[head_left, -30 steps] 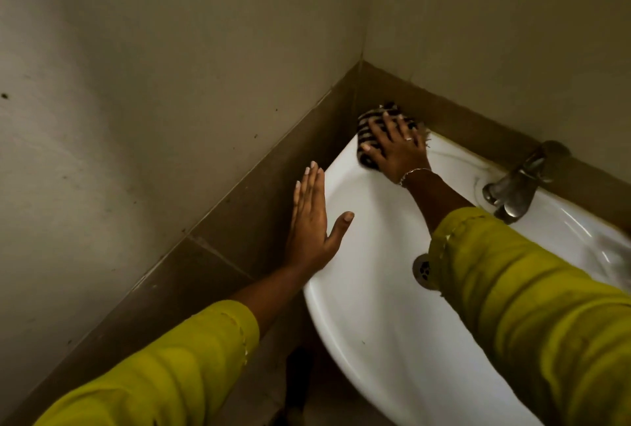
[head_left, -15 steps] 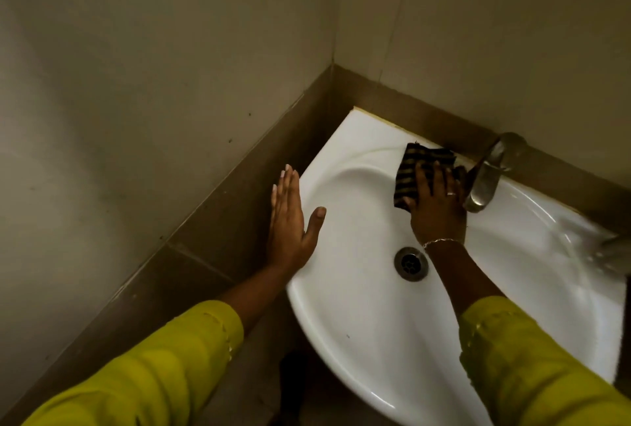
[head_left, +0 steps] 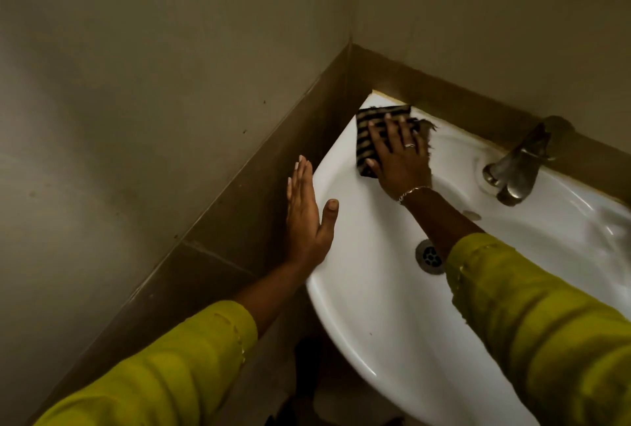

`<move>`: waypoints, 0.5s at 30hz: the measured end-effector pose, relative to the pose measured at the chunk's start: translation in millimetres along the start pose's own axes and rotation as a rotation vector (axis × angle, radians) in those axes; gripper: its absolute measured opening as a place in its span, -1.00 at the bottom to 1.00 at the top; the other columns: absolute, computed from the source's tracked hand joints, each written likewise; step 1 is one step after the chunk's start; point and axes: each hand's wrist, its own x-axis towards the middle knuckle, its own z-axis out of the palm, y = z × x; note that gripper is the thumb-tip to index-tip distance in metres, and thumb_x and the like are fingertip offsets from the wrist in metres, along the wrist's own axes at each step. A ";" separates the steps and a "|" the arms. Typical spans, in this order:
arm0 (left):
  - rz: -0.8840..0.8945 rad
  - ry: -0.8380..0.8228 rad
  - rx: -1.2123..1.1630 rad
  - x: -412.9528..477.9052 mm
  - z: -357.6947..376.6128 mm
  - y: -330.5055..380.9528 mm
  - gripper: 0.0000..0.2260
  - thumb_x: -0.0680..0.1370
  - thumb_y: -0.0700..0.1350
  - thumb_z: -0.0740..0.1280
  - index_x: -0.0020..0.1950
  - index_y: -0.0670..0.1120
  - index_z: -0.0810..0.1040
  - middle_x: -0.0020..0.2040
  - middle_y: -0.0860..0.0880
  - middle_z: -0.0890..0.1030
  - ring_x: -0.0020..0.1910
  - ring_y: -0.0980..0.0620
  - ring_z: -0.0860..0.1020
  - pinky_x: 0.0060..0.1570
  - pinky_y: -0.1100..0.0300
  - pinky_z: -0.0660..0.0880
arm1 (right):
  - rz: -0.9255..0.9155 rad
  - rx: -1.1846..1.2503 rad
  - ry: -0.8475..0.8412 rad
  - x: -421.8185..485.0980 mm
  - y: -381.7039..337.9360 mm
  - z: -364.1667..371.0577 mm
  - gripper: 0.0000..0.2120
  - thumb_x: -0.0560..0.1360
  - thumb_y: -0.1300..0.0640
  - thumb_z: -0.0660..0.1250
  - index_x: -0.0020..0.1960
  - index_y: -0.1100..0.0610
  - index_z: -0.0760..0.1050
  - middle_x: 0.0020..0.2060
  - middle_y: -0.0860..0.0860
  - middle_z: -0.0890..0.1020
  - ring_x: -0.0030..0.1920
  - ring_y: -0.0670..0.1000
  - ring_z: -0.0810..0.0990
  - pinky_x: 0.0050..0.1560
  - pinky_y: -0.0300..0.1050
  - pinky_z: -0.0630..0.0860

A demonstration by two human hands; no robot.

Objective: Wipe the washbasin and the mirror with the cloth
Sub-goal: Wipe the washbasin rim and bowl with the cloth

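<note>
Head view, washbasin: the white washbasin [head_left: 375, 289] sits in the wall corner, its back edges against a brown tiled band [head_left: 239, 207].
Head view, cloth: the dark striped cloth [head_left: 370, 138] lies flat on the basin's far left corner, just beside the wall, with a frayed edge showing past the fingers.
Head view, right hand: the right hand [head_left: 399, 159] lies palm down on the cloth with its fingers straight and spread, pressing it to the rim.
Head view, left hand: the left hand [head_left: 304, 214] is flat with its fingers together against the tiled band and its thumb resting on the basin's left rim. It holds nothing.
Head view, fittings: the metal tap [head_left: 515, 169] stands on the back rim, well apart from the cloth. The drain [head_left: 429, 256] sits in the bowl, partly behind the right sleeve.
Step in hand: wiping the basin's rim at the corner, by my reading.
Next move: probably sweeping the cloth along the rim and into the bowl with steady pressure, then working round the tap's base.
Mirror: not in view, so that part looks undone.
</note>
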 end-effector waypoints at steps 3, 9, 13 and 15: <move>-0.004 0.001 -0.034 -0.5 -0.3 -1.3 -0.21 0.52 0.35 -0.14 0.45 -0.28 0.09 0.47 -0.11 0.08 0.48 -0.06 0.08 0.45 0.20 -0.12 | -0.118 0.051 -0.036 9.0 -17.5 0.9 -0.35 0.47 -0.20 -0.16 0.49 0.05 0.09 0.49 0.17 0.10 0.49 0.23 0.00 0.43 0.13 -0.08; -0.036 0.043 -0.116 -1.4 -0.9 -1.9 -0.21 0.52 0.35 -0.11 0.45 -0.28 0.09 0.47 -0.13 0.10 0.47 -0.05 0.05 0.44 0.13 0.00 | -0.480 0.245 -0.027 -13.8 -59.6 8.9 -0.30 0.52 -0.29 -0.28 0.37 0.05 0.35 0.41 0.14 0.33 0.45 0.18 0.16 0.36 0.00 -0.07; -0.112 0.053 -0.228 -0.1 -3.8 0.0 -0.20 0.48 0.39 -0.11 0.47 -0.21 0.04 0.46 -0.03 0.06 0.49 -0.08 0.04 0.44 -0.02 0.07 | -0.158 0.644 -0.006 -19.1 -81.5 -9.7 -0.50 0.55 -0.11 -0.03 0.31 0.11 0.44 0.41 0.08 0.35 0.49 0.08 0.10 0.44 0.09 0.01; -0.151 0.040 -0.303 0.5 -6.5 -0.1 -0.21 0.47 0.41 -0.08 0.47 -0.16 0.01 0.49 -0.08 0.05 0.49 -0.10 0.04 0.44 -0.04 0.10 | 0.109 0.580 0.086 -11.3 -97.0 -12.5 -0.57 0.57 0.01 0.10 0.38 0.13 0.33 0.47 0.13 0.21 0.51 0.14 -0.01 0.46 0.10 0.02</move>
